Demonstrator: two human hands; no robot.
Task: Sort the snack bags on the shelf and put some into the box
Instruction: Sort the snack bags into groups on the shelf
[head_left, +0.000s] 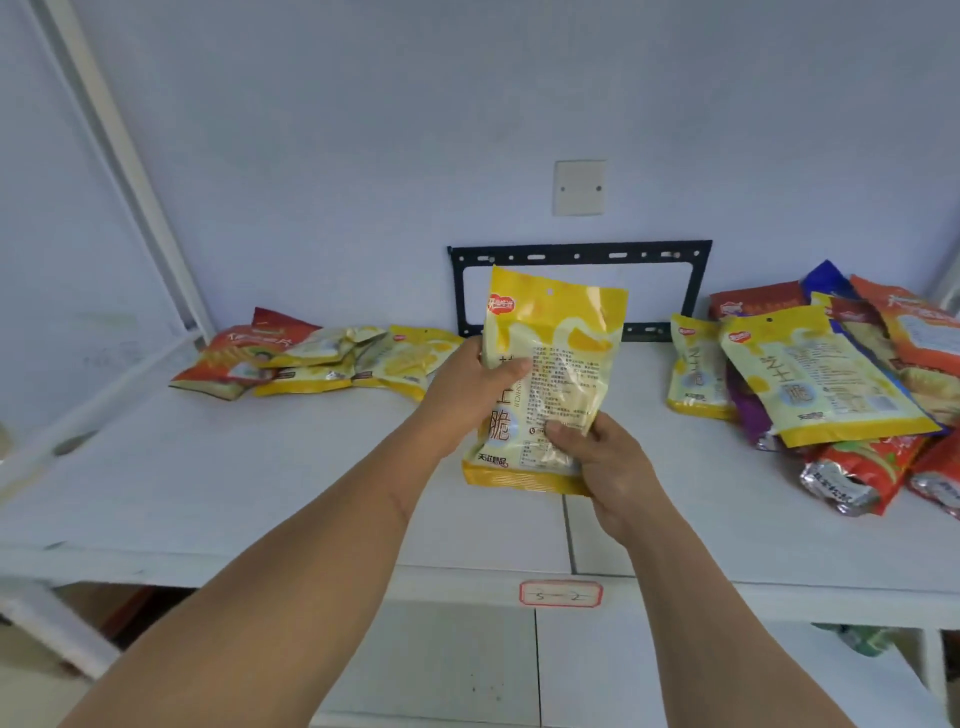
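Both the left hand and the right hand held one yellow bag upright over the middle of the shelf, with a small sorted pile far left, a big mixed pile right, and no box seen, so most work looked left.

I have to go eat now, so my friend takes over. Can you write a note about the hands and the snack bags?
Left hand and right hand both grip one yellow bag, held upright over the shelf.
Left pile: yellow and red bags, at the back.
Right pile: bigger, mixed yellow, red and purple bags.
No box in view.
Left to do: place this bag, sort the right pile, box some.
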